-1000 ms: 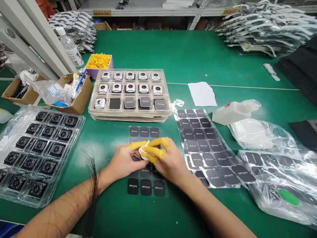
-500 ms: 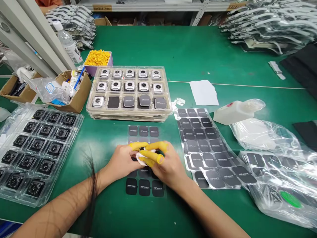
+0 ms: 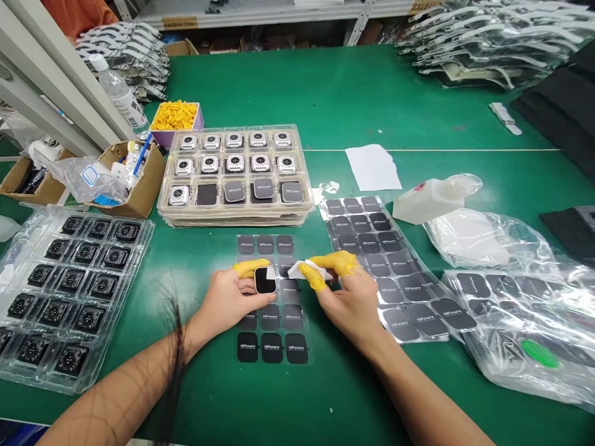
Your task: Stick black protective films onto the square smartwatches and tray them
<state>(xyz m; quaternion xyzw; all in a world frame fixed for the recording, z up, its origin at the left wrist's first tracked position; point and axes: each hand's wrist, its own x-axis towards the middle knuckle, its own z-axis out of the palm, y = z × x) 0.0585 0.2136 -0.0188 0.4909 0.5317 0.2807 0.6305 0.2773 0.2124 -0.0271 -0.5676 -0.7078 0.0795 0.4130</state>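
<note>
My left hand (image 3: 227, 303) grips a square smartwatch body (image 3: 265, 280) with a glossy black screen and silver edge, its fingers in yellow finger cots. My right hand (image 3: 346, 300), also wearing yellow cots, pinches a white cloth wipe (image 3: 309, 269) a little to the right of the watch. Both hands lie over a clear sheet of black HiFuture pads (image 3: 266, 244), hiding its middle rows. A stacked plastic tray of silver watch bodies (image 3: 235, 214) stands beyond the hands.
A clear tray of black watch parts (image 3: 74, 288) lies to the left, and another sheet of black pads (image 3: 367, 238) to the right. Further right are a white squeeze bottle (image 3: 430, 201) and plastic bags (image 3: 525, 316). A purple box of yellow cots (image 3: 174, 118) and a cardboard box (image 3: 139, 179) stand far left.
My hands have moved apart. The right hand has carried the white wipe rightward off the watch, and the watch's black screen now shows in my left hand.
</note>
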